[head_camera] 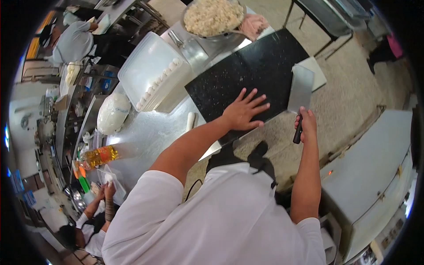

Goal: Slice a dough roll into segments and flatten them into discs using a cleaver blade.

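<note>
My left hand (245, 111) lies palm down on a black board (241, 69), its fingers spread and nothing in its grasp. Small pale specks are scattered over the board. In my right hand (307, 124) is a cleaver (301, 87), held by its black handle. The broad metal blade stands at the board's right edge, pointing away from me; whether it touches the board I cannot tell. A short white cylindrical piece (190, 121) rests on the metal table (155, 132), left of the board.
Left of the board stands a plastic bin (175, 97) with a row of white balls (158, 84). Nearby are a plastic-wrapped white mass (114, 112), an oil bottle (99, 156), a metal scoop (193, 51) and a bowl of chopped food (213, 16). A co-worker's hands (107, 192) work at lower left.
</note>
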### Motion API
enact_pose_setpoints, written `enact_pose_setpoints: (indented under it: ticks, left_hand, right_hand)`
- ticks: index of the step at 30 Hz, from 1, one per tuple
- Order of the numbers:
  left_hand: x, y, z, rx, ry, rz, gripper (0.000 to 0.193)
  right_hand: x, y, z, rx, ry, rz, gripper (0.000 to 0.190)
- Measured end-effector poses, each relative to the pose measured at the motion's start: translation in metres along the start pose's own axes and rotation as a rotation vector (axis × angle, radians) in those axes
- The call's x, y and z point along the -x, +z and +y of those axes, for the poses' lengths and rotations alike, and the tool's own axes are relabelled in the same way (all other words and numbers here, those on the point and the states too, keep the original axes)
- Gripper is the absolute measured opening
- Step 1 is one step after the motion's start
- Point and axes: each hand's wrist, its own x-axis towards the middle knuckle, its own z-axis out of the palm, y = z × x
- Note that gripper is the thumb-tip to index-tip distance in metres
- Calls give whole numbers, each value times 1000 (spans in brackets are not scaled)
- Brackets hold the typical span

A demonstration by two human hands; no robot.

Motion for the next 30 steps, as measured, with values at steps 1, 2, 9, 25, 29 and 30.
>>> enact_pose_setpoints:
  ticks: [1,2,9,25,29,30]
  left_hand:
    - [3,4,0,94,-30,61,77]
    - [5,3,3,104,-25,44,77]
    - [35,9,10,55,326,-5,72]
    - [5,11,-5,65,557,-52,71]
    - [-28,-7,-28,26,463,-51,72]
    - [-36,-5,-37,17,462,-46,72]
  right_hand:
    - [17,-3,17,214,-19,-103,22]
    - [33,-5,28,428,-45,-209,23]
    - [106,25,120,882,-219,-532,39]
    - [120,52,104,966,-114,-403,64]
    - [91,67,47,1106,-114,-370,58]
    - [85,71,43,1131,-117,-401,56]
